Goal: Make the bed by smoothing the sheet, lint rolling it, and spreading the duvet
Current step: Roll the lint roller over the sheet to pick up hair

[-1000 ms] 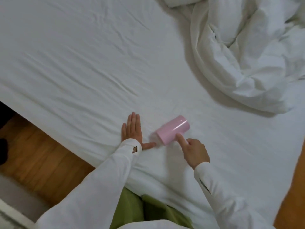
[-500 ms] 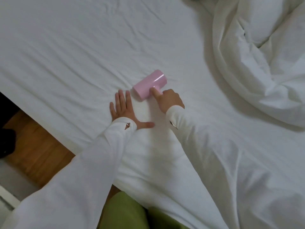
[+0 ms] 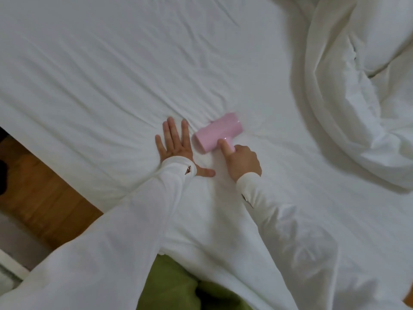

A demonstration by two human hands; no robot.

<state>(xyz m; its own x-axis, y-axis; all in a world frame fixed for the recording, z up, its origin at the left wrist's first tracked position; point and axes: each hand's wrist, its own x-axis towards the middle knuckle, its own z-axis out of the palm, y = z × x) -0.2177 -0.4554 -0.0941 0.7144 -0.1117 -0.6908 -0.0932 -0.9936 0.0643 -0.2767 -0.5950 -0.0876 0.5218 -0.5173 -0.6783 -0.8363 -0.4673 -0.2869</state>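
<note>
Now the right hand (image 3: 242, 161) grips the pink lint roller (image 3: 218, 134) on the sheet (image 3: 111, 74) near its left edge, left hand (image 3: 175, 146) pressed flat just beside, duvet (image 3: 357, 108) bunched at the right edge.

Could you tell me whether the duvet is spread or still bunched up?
Bunched: the duvet lies heaped in folds at the right, sheet uncovered.

White long sleeves (image 3: 138, 231) — green trousers (image 3: 169, 287)

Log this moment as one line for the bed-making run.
step: lint rolling | right hand: grips pink lint roller on sheet | left hand: flat on sheet beside roller | duvet: bunched, not spread
</note>
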